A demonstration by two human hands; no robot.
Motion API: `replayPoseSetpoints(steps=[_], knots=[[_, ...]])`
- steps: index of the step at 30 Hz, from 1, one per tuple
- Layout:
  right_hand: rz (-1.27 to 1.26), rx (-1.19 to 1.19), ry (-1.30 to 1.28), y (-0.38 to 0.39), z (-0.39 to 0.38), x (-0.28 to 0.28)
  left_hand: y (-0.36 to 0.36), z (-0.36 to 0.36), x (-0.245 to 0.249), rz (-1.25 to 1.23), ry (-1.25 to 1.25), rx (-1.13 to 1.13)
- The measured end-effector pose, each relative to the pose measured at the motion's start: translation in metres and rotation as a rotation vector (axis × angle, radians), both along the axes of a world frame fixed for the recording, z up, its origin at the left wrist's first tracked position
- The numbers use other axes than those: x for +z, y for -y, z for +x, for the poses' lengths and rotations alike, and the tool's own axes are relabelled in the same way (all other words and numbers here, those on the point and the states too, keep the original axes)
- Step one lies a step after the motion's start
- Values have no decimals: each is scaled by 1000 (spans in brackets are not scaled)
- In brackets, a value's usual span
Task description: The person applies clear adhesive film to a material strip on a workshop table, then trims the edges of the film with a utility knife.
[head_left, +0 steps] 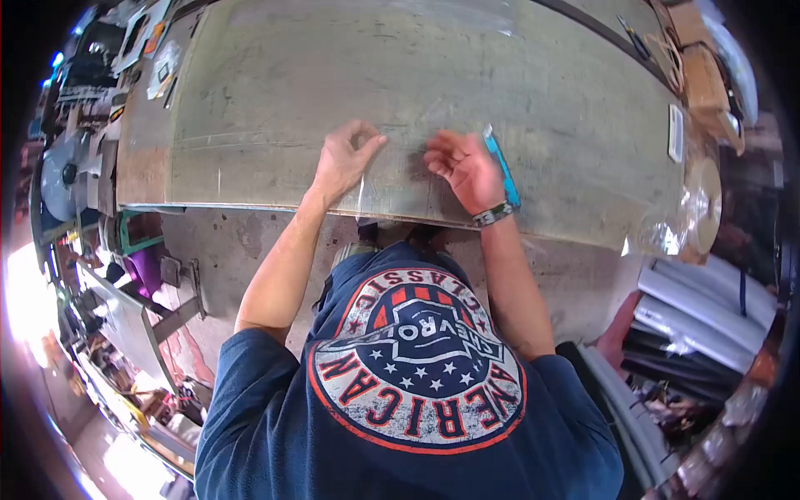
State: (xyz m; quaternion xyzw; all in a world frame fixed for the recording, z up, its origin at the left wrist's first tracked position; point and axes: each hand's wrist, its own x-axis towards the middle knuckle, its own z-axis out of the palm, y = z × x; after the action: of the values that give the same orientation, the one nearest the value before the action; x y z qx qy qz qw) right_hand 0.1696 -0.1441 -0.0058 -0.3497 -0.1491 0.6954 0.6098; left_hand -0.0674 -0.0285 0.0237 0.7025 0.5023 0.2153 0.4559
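My left hand [348, 160] is over the front part of the worktable [275, 92], its thumb and forefinger brought together in a pinch. Whatever lies between those fingertips is too thin or clear to make out; a faint pale streak shows just below them. To its right is my right hand [468, 169], slightly blurred, with fingers loosely curled and apart, and nothing visible in them. Along the outer side of that hand is a slim blue tool [502, 167], resembling a utility knife, partly covered by the hand.
Pliers [635, 37] and cardboard boxes [707, 79] are at the far right. A tape-like roll [705, 200] with clear plastic [658, 237] sits at the right end. Grey rolls [708, 308] stand below it. A fan [62, 173] is at left.
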Motion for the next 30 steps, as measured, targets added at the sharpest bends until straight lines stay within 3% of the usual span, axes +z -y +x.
replayPoseSetpoints(steps=[2, 5, 6, 9, 10, 13, 17, 21, 26, 30], knots=[[-66, 111, 417, -17, -27, 22, 3, 7, 23, -49, 151, 39], [184, 291, 691, -49, -50, 32, -3, 11, 52, -38, 297, 72], [158, 269, 636, -60, -57, 29, -5, 10, 62, -55, 350, 104], [260, 192, 1156, -100, -69, 109, -16, 12, 87, -82, 574, 253], [496, 55, 1283, -118, -70, 116, -17, 15, 95, -118, 682, 283], [391, 76, 1310, -171, -73, 175, -32, 11, 96, -394, 930, 228], [461, -125, 1409, -252, -50, 201, -62, -7, 103, -608, 838, -51], [183, -270, 1243, -316, 9, 231, -107, -55, 94, -670, 707, -170], [-188, -527, 1265, -317, 133, 218, -186, -149, 65, -693, 408, -233], [-348, -562, 1154, -290, 190, 159, -282, -195, 76, -553, 185, -206]])
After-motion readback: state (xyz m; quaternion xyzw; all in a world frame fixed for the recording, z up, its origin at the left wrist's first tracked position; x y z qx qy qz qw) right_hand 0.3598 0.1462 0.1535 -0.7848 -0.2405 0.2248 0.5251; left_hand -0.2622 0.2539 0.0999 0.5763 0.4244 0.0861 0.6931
